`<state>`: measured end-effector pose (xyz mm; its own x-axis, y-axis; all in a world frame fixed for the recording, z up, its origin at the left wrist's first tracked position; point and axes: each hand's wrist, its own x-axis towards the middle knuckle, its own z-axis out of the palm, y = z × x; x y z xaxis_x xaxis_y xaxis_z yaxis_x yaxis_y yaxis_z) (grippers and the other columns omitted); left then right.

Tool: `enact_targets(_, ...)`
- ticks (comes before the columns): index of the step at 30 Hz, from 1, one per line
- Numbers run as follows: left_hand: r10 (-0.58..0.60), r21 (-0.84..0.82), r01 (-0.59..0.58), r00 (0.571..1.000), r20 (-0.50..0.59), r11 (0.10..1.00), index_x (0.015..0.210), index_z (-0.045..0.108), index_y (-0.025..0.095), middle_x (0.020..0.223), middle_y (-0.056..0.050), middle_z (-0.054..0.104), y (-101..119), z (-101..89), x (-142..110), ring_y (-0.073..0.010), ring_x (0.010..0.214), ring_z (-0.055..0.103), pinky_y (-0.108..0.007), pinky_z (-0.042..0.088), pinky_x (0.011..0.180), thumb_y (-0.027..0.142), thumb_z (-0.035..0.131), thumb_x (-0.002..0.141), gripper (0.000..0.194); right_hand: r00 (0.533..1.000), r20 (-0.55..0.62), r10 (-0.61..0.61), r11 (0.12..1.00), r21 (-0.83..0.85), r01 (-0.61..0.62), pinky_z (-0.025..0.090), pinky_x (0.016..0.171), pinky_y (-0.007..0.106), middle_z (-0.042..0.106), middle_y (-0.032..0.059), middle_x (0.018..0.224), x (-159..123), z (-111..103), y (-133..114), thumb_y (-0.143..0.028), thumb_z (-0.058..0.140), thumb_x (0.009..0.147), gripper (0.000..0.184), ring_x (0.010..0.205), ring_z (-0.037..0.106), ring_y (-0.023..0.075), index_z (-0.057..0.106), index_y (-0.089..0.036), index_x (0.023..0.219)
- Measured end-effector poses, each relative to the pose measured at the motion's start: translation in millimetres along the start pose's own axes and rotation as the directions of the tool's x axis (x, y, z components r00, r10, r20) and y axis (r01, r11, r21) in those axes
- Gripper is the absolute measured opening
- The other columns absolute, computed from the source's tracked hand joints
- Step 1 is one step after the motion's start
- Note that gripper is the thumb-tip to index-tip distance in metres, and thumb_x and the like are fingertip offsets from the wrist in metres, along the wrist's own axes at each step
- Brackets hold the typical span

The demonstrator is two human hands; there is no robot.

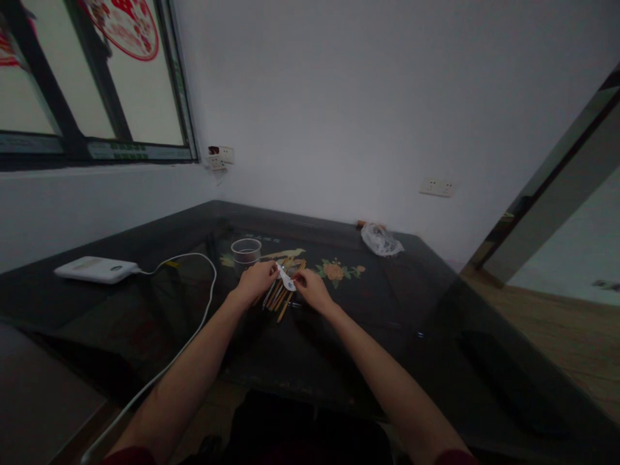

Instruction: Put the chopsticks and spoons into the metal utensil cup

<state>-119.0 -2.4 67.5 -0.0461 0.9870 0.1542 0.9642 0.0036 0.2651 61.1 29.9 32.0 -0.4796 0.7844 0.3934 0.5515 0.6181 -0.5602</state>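
Between my two hands is a small white spoon with a blue mark [287, 282], held over a bundle of wooden chopsticks. My left hand [258, 281] pinches its narrow upper end, and my right hand [312, 290] has fingers closed at its wider end. The chopsticks [282, 310] lie loosely together on the dark table, pointing towards me, partly covered by the spoon and my fingers. Just behind my left hand stands a clear plastic cup [247, 253].
On the dark table [378, 355], a white box-shaped device [98, 269] sits at the left, its white cable [212, 294] running past my left arm. A crumpled clear plastic bag [380, 240] lies at the back right. Behind is a wall with sockets [437, 187].
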Motion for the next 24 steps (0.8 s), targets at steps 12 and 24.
enact_targets(12,-0.020,0.101,0.012,0.997,0.072,0.995,0.106,0.057,0.021,0.111,-0.012,0.064,4,2.0,-5,-0.0280,0.099,0.062,-0.038,0.049,0.080,0.037,0.040,0.088,0.030,0.980,0.008,0.201,0.933,-0.305,-0.189,0.039,0.087,0.034,0.056,0.0080,0.115,25,38,-15,-0.029,0.054,0.082,0.027,0.108,0.048,0.0232,0.052,-0.021,0.107)
enact_targets(24,0.002,0.120,-0.014,0.995,0.099,0.993,0.116,0.048,0.023,0.117,-0.011,0.060,-1,16.3,-2,-0.0263,0.104,0.060,-0.037,0.048,0.082,0.040,0.041,0.089,0.033,0.970,-0.018,0.241,0.923,-0.304,-0.235,0.041,0.082,0.028,0.059,0.0066,0.111,18,21,-23,-0.023,0.051,0.081,0.026,0.106,0.052,0.0200,0.051,-0.021,0.107)
